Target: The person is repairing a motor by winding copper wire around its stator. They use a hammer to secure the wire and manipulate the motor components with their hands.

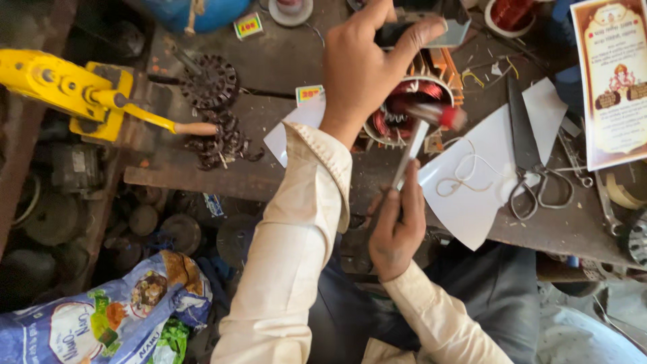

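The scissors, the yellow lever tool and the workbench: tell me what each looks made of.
Scissors: bare grey steel, dull sheen. Yellow lever tool: probably cast metal under glossy yellow paint, with a tan, wood-like grip. Workbench: dark, worn and stained, possibly wood; unclear.

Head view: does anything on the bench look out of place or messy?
Mostly ordinary clutter. A loose white string lies tangled across the white paper sheet, whose corner overhangs the bench edge. The hammer head held by the right hand is blurred over the stator.
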